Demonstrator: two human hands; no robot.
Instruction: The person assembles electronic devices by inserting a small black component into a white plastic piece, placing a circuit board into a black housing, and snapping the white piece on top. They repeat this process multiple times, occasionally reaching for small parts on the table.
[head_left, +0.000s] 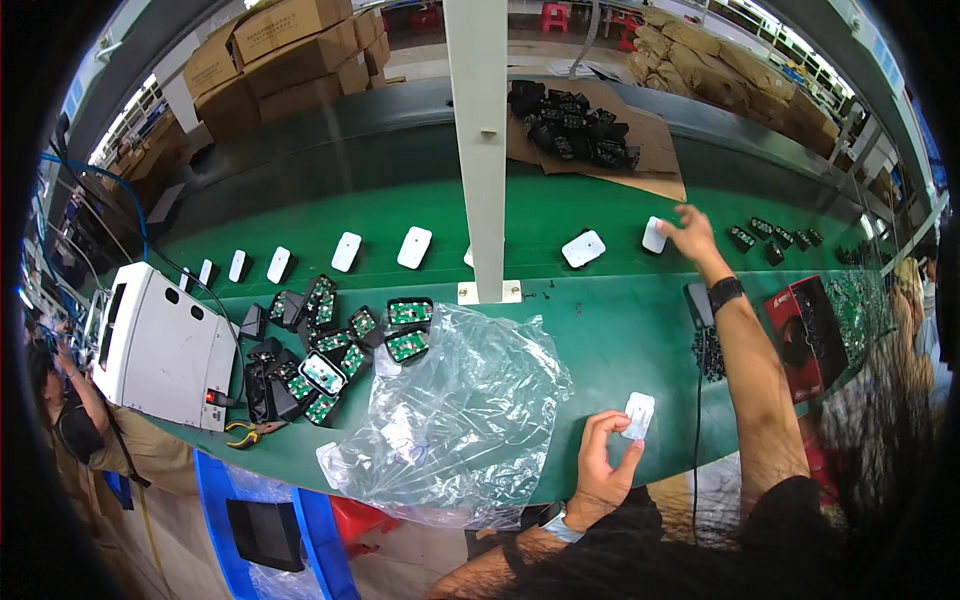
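Observation:
My left hand [605, 462] pinches a white plastic cover [639, 414] between thumb and fingers, above the green bench near its front edge. Farther out, over the green belt, my right hand [692, 238] is stretched with its fingers apart. Its thumb lies at the edge of a black housing with a white top [654, 235]; whether they touch is hard to tell. To the left along the belt stands a row of similar white-topped housings [414, 247], one partly hidden by the post. A crumpled clear plastic bag [470, 410] spreads left of my left hand.
Black housings with green circuit boards [322, 374] are heaped beside a white machine [165, 345] and pliers [252, 433]. A white post [480, 150] rises mid-bench. At right are a screwdriver [700, 303], loose screws [709, 352] and a red box [806, 340]. Cardboard [655, 160] bears black parts.

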